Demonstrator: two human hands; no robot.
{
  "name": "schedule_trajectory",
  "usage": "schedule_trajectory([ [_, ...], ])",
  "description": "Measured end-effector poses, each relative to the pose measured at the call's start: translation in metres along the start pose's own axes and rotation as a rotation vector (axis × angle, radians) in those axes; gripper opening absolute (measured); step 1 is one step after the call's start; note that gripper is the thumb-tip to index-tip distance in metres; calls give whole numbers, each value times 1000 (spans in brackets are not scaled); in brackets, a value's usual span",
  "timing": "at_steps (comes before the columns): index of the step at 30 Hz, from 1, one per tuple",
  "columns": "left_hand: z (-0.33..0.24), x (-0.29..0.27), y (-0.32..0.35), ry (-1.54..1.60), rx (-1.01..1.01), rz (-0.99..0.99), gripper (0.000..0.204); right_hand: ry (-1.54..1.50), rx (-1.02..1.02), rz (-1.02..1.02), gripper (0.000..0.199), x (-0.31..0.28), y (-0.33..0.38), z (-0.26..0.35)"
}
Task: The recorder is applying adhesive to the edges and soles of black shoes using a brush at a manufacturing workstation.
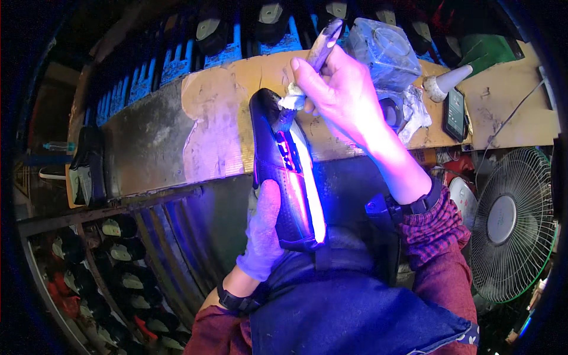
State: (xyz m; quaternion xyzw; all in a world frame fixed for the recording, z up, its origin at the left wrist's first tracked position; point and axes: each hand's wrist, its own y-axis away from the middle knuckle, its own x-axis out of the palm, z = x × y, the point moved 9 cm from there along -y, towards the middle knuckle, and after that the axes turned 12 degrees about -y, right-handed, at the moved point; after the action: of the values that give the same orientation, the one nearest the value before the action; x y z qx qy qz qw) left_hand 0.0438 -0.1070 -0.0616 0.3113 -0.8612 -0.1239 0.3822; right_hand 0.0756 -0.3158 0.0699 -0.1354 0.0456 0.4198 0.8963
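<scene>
My left hand point(264, 228), in a pale knitted glove, is closed on the near part of a black shoe point(291, 204) with small perforations. The shoe stands lengthwise in front of me, its far end over the bench. Strong violet-white light glares along its right edge. Between the fingers and thumb of my bare right hand point(346, 92) is a brush point(324, 47) with a worn handle and a whitish crusted neck. Its dark bristles touch the shoe's upper side near the far end.
Cardboard point(219, 118) covers the bench. Beyond my right hand stand a cloudy block-shaped container point(383, 50), a cone-tipped bottle point(449, 81) and a phone point(455, 115). A fan point(509, 222) is at right. Another dark shoe point(89, 168) sits at left; racks hold several more.
</scene>
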Motion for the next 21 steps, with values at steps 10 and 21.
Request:
schedule_trajectory([
  [10,0,2,-4,-55,37,27,50,14,-140,-56,17,-12,85,8],
  [21,-3,30,-16,280,62,291,55,38,-528,449,19,6,114,96],
])
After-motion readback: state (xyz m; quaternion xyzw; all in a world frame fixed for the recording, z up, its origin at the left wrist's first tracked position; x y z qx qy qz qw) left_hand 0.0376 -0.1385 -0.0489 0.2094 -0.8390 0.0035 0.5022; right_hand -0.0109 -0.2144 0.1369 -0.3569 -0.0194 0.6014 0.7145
